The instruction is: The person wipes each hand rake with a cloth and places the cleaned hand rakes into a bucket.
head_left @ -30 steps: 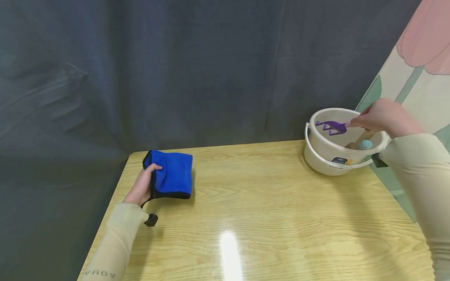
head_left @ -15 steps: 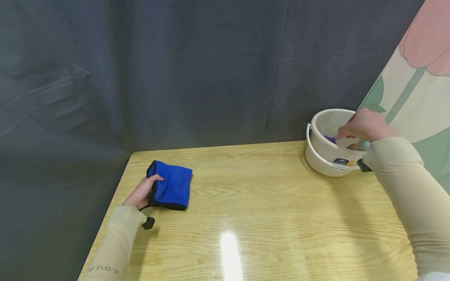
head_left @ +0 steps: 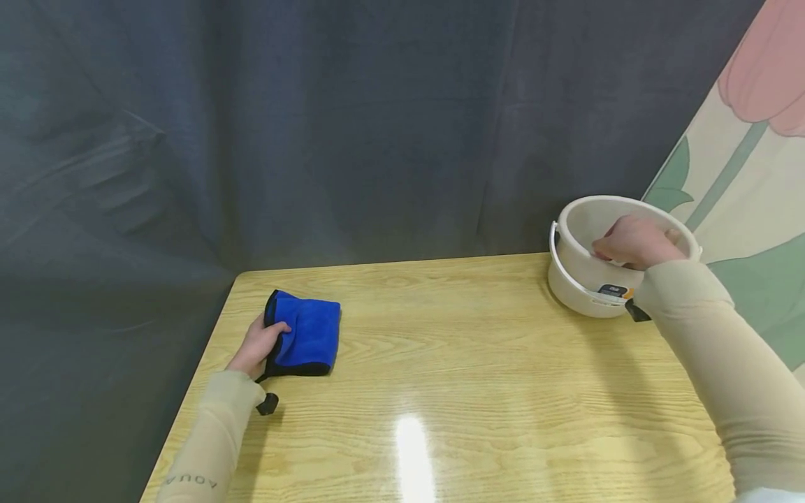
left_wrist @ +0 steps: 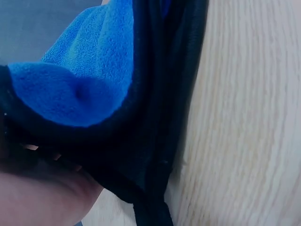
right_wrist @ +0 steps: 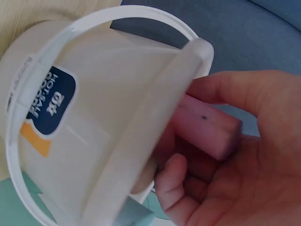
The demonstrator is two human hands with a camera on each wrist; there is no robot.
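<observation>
At the table's left side, my left hand (head_left: 254, 346) grips the near-left edge of a folded blue towel (head_left: 311, 337) with black edging. Fuzzy blue pile and the black border fill much of the left wrist view. On the far right, my right hand (head_left: 638, 241) reaches inside a white bucket (head_left: 575, 279). Its fingers and thumb hold the pink handle (right_wrist: 204, 125) of a small hand rake, seen in the right wrist view. The rake's purple pronged head is now hidden behind the bucket wall.
The bucket's white bail handle (head_left: 566, 276) hangs down in front. Inside, a tan piece (right_wrist: 146, 176) and a pale blue end (right_wrist: 134, 214) show below my fingers. A dark curtain (head_left: 377, 126) backs the wooden table (head_left: 478, 363); a flower-patterned panel (head_left: 736, 195) stands right.
My right hand has lowered the hand rake into the bucket, and its purple head has gone out of sight. The left hand has brought the towel slightly toward me and down.
</observation>
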